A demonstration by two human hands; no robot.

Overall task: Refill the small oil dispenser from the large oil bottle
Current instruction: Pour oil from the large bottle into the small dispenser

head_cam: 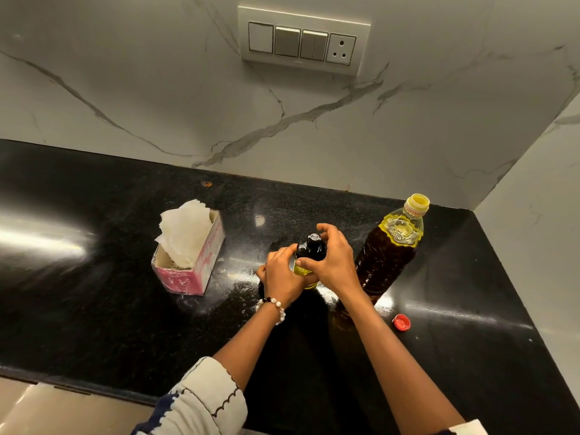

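- While uncapped, the big bottle (pixel 389 249) stands nearly full of dark oil.
- Left hand (pixel 282 274) wraps the dispenser (pixel 309 259), yellow oil inside.
- Right hand (pixel 334 259) clasps its black top.

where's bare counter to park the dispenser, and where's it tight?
Free: the wide black counter left of the tissue box, and the strip behind the box up to the marble wall. Some room near the red cap, front right. Crowded: both hands, left hand and right hand, grip the small dispenser close beside the large oil bottle.

Black-capped small dispenser (pixel 309 257) upright beside uncapped large bottle (pixel 389 249) — both standing.
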